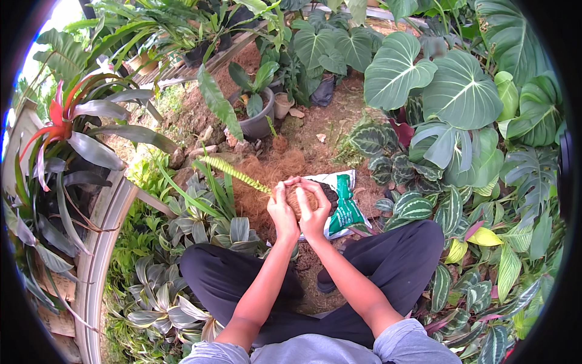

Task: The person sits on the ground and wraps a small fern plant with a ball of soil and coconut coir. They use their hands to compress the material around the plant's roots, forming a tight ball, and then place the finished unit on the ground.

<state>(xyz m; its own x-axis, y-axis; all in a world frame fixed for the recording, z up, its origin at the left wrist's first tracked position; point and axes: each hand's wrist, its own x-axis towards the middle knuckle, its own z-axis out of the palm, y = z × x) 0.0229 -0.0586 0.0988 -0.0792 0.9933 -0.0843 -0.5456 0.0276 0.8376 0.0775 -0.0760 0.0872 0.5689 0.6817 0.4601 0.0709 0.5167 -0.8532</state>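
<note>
My left hand (280, 213) and my right hand (314, 208) are cupped together around a ball of brown coconut fibre (301, 204). The fingers meet over its far side and hide much of it. From the ball a narrow, ribbed yellow-green fern frond (234, 174) sticks out to the upper left. Beyond and to the left of my hands lies a heap of loose coconut fibre (249, 203). Just right of them is a white and green plastic bag (344, 204), with dark potting mix (328, 193) at its open side.
A smaller fibre ball (280, 144) with a short green shoot sits past the heap. Behind it stand a grey plant pot (260, 119) and a small pale pot (283, 105). Dense foliage (454, 159) borders the right; a curved rail (102, 236) runs along the left.
</note>
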